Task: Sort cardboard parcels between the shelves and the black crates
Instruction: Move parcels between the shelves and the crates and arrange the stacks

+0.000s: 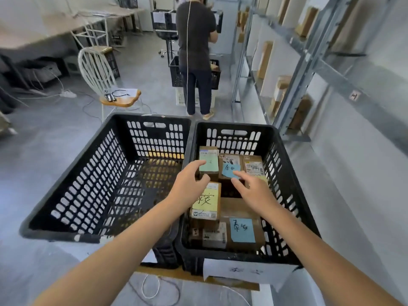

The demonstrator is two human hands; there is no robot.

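Reaching into the right black crate [283,173], the left hand [187,187] curls its fingers against the green-noted parcel [209,164]; whether it grips is unclear. The right hand [254,191], fingers relaxed and holding nothing, hovers over the blue-noted parcel [229,161] among other parcels.

Two crates side by side: left crate [72,195], right crate [234,125]. In right crate: parcels [234,206], perhaps two layers deep. Behind left crate: chair [97,69]. Behind right crate: person [195,40]. Along right: shelves [293,93] bearing upright boxes [265,59].
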